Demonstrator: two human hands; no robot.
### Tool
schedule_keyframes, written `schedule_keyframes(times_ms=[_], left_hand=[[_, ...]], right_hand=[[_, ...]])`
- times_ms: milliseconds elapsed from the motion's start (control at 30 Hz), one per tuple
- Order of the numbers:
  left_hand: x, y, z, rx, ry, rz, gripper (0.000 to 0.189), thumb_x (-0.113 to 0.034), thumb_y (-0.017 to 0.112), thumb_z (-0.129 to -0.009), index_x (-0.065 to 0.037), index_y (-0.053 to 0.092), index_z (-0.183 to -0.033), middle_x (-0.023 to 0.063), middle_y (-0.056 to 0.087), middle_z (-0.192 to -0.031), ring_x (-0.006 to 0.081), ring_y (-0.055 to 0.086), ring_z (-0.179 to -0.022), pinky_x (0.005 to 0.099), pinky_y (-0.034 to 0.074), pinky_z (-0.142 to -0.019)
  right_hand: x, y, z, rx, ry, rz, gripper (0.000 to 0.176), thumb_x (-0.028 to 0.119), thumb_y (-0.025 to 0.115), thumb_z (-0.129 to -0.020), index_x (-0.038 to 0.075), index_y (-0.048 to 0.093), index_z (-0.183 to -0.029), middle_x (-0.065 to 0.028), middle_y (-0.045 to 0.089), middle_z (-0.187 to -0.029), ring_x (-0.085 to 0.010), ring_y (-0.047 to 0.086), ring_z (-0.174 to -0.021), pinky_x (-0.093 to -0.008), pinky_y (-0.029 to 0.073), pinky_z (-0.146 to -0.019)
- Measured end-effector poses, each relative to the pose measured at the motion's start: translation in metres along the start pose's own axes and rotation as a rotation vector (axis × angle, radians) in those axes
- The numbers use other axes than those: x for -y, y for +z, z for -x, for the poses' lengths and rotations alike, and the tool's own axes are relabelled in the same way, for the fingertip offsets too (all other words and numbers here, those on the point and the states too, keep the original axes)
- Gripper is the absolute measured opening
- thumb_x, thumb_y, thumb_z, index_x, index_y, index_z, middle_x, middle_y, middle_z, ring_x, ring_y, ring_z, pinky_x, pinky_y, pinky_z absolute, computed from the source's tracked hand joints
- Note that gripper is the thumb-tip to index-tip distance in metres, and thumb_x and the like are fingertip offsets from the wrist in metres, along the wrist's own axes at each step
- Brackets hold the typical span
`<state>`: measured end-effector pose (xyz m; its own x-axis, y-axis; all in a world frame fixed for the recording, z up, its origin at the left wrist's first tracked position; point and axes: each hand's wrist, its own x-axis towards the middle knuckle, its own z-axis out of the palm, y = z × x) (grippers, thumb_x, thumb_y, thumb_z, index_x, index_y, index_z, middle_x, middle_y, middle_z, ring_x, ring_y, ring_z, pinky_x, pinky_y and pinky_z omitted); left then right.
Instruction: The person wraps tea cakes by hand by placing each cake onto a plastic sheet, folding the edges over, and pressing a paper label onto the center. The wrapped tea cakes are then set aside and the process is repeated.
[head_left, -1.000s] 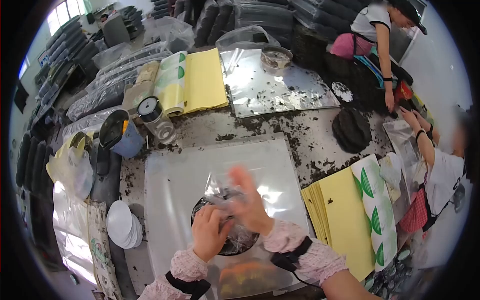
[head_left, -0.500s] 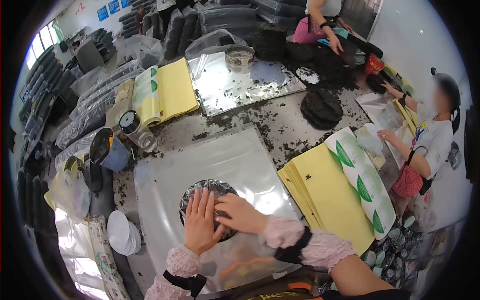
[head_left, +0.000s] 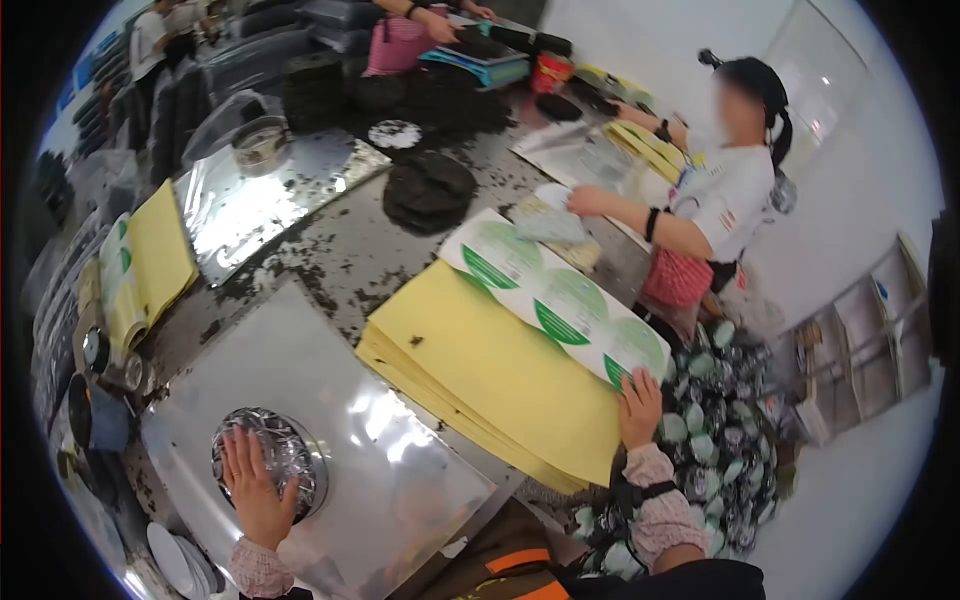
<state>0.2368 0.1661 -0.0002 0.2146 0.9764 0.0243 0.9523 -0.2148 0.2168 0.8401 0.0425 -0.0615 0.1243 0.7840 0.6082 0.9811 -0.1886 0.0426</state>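
White discs (head_left: 180, 563) lie at the lower left, farthest left of the yellow sheet stack (head_left: 490, 370) on the tabletop (head_left: 345, 232) among those named here. Next, left of the yellow sheet stack, the film-wrapped dark round (head_left: 278, 428) sits on a clear sheet (head_left: 385, 505). The left hand (head_left: 262, 500) rests palm down on it; its fingers (head_left: 238, 455) lie flat and slightly parted, the thumb spread wide, gripping nothing. Beyond the yellow sheet stack sits a pile of dark slabs (head_left: 430, 190), crumbs scattered around it. Along the yellow sheet stack's far edge runs a green-and-white label strip (head_left: 562, 300). At the near right end of both, the right hand (head_left: 642, 415) touches the label strip with slightly bent fingers (head_left: 640, 382); whether they pinch it, I cannot tell. Right of the yellow sheet stack are many wrapped rounds (head_left: 715, 430), and beyond them stands a co-worker (head_left: 735, 205) in a white shirt.
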Motion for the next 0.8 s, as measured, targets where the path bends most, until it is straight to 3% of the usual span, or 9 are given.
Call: schedule_keyframes(times_ms=[133, 233, 333, 367, 433, 500, 567, 700, 800], left_hand=[[-0.003, -0.001, 0.000, 0.032, -0.023, -0.013, 0.087, -0.032, 0.064, -0.082, 0.007, 0.026, -0.151, 0.0233, 0.019, -0.162, 0.0435, 0.011, -0.150, 0.0528, 0.009, -0.121], [-0.005, -0.003, 0.000, 0.044, -0.039, -0.016, 0.088, -0.035, 0.063, -0.083, 0.006, 0.026, -0.152, 0.0231, 0.018, -0.162, 0.0434, 0.011, -0.151, 0.0535, 0.009, -0.121], [0.004, -0.002, 0.002, 0.027, 0.011, 0.044, 0.088, -0.038, 0.061, -0.085, 0.005, 0.025, -0.153, 0.0235, 0.017, -0.162, 0.0431, 0.010, -0.151, 0.0543, 0.008, -0.121], [0.006, -0.002, 0.003, 0.045, 0.037, 0.085, 0.088, -0.038, 0.061, -0.085, 0.004, 0.025, -0.153, 0.0236, 0.018, -0.162, 0.0431, 0.010, -0.151, 0.0544, 0.008, -0.121], [0.013, -0.004, 0.004, 0.061, 0.023, 0.135, 0.087, -0.040, 0.061, -0.086, 0.003, 0.026, -0.153, 0.0239, 0.019, -0.161, 0.0430, 0.011, -0.151, 0.0546, 0.008, -0.121], [0.016, -0.006, 0.001, 0.092, 0.005, 0.161, 0.084, -0.041, 0.061, -0.088, 0.002, 0.028, -0.153, 0.0243, 0.022, -0.160, 0.0435, 0.013, -0.150, 0.0540, 0.010, -0.121], [0.008, -0.002, 0.000, -0.007, -0.028, 0.131, 0.080, -0.042, 0.060, -0.089, -0.001, 0.033, -0.151, 0.0238, 0.025, -0.159, 0.0435, 0.016, -0.149, 0.0538, 0.012, -0.120], [-0.005, 0.001, 0.004, -0.078, -0.043, 0.050, 0.074, -0.040, 0.059, -0.091, -0.002, 0.037, -0.150, 0.0227, 0.027, -0.158, 0.0424, 0.018, -0.149, 0.0528, 0.013, -0.120], [0.008, 0.008, 0.002, -0.106, 0.058, -0.009, 0.067, -0.045, 0.059, -0.091, -0.009, 0.046, -0.146, 0.0170, 0.043, -0.151, 0.0387, 0.030, -0.145, 0.0519, 0.019, -0.119]], right_hand=[[0.001, -0.009, -0.010, -0.039, 0.034, -0.115, 0.021, 0.007, 0.065, -0.088, 0.007, 0.073, -0.107, -0.0116, 0.071, -0.114, -0.0338, 0.063, -0.114, -0.0418, 0.051, -0.095], [-0.004, 0.005, -0.009, -0.058, 0.552, -0.430, 0.019, 0.007, 0.060, -0.092, 0.007, 0.073, -0.106, -0.0166, 0.071, -0.108, -0.0291, 0.068, -0.103, -0.0364, 0.053, -0.086], [-0.058, 0.014, -0.020, 0.098, 0.739, -0.424, 0.013, 0.008, 0.064, -0.091, 0.001, 0.072, -0.098, -0.0145, 0.072, -0.090, -0.0222, 0.067, -0.081, -0.0334, 0.052, -0.077], [-0.134, 0.047, -0.006, -0.261, 0.754, -0.800, 0.014, 0.011, 0.062, -0.092, -0.001, 0.070, -0.092, -0.0087, 0.070, -0.084, -0.0198, 0.063, -0.074, -0.0322, 0.051, -0.071], [-0.266, 0.023, -0.033, 0.020, 0.651, 0.619, 0.022, 0.016, 0.053, -0.099, -0.002, 0.066, -0.101, -0.0107, 0.070, -0.097, -0.0235, 0.062, -0.080, -0.0367, 0.051, -0.073], [-0.121, -0.055, -0.157, -0.666, 0.714, -0.538, 0.040, 0.029, 0.047, -0.106, -0.008, 0.061, -0.102, -0.0186, 0.065, -0.093, -0.0271, 0.061, -0.083, -0.0380, 0.050, -0.083], [-0.081, 0.022, -0.177, -0.421, 0.280, -0.218, 0.041, 0.028, 0.056, -0.100, -0.008, 0.059, -0.120, -0.0201, 0.066, -0.100, -0.0353, 0.060, -0.085, -0.0431, 0.048, -0.080], [0.292, 0.045, -0.143, 0.375, -0.451, -0.947, 0.069, 0.039, 0.065, -0.090, -0.003, 0.043, -0.139, -0.0233, 0.047, -0.134, -0.0361, 0.047, -0.122, -0.0437, 0.040, -0.102], [0.402, 0.011, -0.131, 0.471, -0.897, -1.093, 0.086, 0.049, 0.067, -0.086, -0.003, 0.036, -0.148, -0.0261, 0.040, -0.150, -0.0377, 0.039, -0.141, -0.0447, 0.035, -0.113]])
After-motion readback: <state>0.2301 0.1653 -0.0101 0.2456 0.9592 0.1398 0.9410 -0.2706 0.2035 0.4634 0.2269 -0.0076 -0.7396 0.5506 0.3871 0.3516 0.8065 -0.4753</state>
